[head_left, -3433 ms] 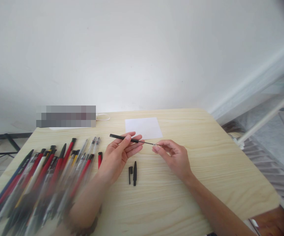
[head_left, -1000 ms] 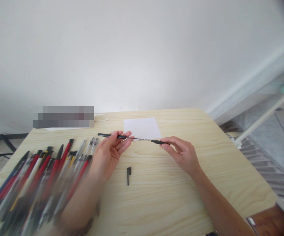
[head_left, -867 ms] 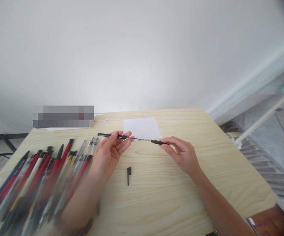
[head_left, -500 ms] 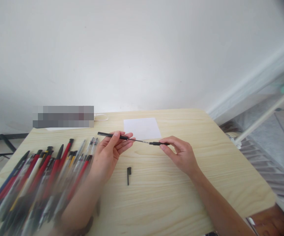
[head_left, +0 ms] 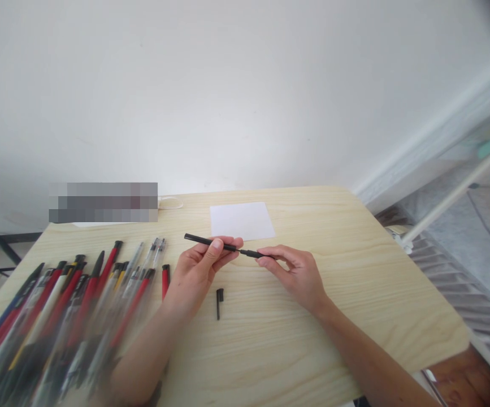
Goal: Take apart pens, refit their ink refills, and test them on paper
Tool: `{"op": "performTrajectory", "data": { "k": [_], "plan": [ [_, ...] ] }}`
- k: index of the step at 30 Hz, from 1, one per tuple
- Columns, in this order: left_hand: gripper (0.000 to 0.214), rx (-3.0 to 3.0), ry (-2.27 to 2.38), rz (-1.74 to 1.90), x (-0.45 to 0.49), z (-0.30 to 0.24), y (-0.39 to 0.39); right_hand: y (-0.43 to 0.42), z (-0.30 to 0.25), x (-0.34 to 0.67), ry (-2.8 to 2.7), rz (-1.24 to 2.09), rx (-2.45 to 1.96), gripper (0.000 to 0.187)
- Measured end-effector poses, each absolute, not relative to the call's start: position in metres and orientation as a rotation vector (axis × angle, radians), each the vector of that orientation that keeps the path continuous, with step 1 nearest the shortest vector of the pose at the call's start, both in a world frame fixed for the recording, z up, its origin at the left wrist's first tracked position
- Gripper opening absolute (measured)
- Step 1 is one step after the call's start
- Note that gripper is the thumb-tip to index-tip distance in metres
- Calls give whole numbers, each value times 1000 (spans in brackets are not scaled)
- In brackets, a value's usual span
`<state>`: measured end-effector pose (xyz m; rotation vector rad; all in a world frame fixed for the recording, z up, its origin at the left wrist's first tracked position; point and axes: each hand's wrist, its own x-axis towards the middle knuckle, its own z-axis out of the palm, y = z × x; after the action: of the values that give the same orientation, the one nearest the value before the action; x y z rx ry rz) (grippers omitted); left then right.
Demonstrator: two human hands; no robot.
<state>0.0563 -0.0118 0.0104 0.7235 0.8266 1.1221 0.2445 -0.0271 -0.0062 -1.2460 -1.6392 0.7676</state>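
Note:
Above the table, my left hand (head_left: pixel 200 268) is closed round a black pen barrel (head_left: pixel 198 239), thumb on top, with the barrel's rear end pointing up and left. My right hand (head_left: pixel 298 274) pinches a black pen grip section (head_left: pixel 251 254) between thumb and fingertips. A short bit of thin refill shows in the small gap between barrel and grip section; the rest of it is hidden. On the tabletop just below the hands lies a black pen cap (head_left: pixel 219 302) with its clip.
Many pens (head_left: pixel 70 305), red, clear, white and blue, lie in a row at the left, partly blurred. A white sheet of paper (head_left: pixel 242 220) lies behind the hands. A pixelated object (head_left: pixel 104 202) stands at the back left, against the wall (head_left: pixel 245 102).
My hands have come closer together. The grip section has moved left to the barrel, and most of the refill that showed between them is now out of sight.

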Motion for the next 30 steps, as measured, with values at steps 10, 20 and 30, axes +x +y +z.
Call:
{"op": "performTrajectory", "data": {
  "k": [10, 20, 30],
  "plan": [
    [19, 724, 839, 1110, 58, 5, -14, -29, -9, 243, -1641, 805, -1265, 15],
    [20, 836, 916, 1152, 61, 11, -16, -31, -9, 240, -1971, 702, -1189, 24],
    [22, 799, 872, 1135, 61, 4, -16, -32, -11, 237, -1979, 686, -1188, 22]
  ]
}}
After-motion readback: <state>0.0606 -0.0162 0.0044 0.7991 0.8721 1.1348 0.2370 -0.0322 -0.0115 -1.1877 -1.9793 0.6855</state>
